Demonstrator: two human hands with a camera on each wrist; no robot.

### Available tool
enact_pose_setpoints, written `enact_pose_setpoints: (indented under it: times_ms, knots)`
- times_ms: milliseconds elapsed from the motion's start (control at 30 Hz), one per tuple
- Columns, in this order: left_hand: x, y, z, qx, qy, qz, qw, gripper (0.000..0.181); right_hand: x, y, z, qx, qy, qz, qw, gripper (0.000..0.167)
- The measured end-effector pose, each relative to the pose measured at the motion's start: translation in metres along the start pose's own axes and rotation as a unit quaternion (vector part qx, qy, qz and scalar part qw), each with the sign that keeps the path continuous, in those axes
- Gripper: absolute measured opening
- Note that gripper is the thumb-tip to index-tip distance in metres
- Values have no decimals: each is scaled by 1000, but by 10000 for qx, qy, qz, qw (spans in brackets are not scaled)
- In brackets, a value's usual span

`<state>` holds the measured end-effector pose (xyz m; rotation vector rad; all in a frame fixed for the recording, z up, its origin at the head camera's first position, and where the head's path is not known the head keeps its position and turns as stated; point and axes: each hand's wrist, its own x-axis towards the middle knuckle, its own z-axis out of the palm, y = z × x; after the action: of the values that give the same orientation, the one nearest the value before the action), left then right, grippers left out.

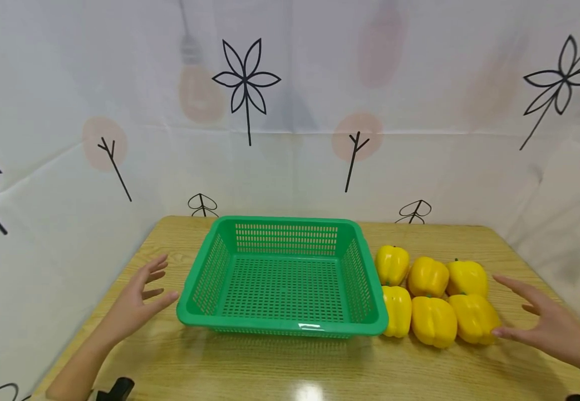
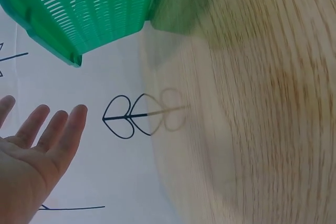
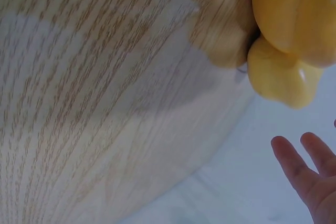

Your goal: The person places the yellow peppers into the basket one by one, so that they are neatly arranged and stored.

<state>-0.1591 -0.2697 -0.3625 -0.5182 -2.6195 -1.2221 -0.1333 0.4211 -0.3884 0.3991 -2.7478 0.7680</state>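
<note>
A green plastic basket (image 1: 282,323) with slotted walls stands upright on the wooden table, and nothing lies in it. Right of it, several yellow bell peppers (image 1: 434,322) sit close together in two rows. My left hand (image 1: 137,303) hovers just left of the basket, fingers spread, holding nothing; in the left wrist view its fingers show below the basket's corner. Beside the rightmost peppers is my right hand (image 1: 545,323), thumb and fingers apart. Its thumb tip is very near the front right pepper (image 1: 474,318); whether they touch I cannot tell. In the right wrist view two peppers (image 3: 294,14) appear above the fingers.
The wooden table (image 1: 250,367) has rounded back corners. A white cloth (image 1: 290,172) printed with flowers and twigs hangs behind and at both sides. Dark straps or devices show at the wrists, such as the black piece (image 1: 116,389) at lower left.
</note>
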Motion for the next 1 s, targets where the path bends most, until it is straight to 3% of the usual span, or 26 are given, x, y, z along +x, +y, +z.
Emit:
enact_pose_setpoints:
  times_ms: [700,1000]
  knots:
    - [1,4,10,-649,-439,-358,9963,70,4,-6,6,354,-81,-586,9976,97]
    - [-2,6,14,-1252,-600,-951,9857,68,5,-7,8,372,-181,-787,9960,90]
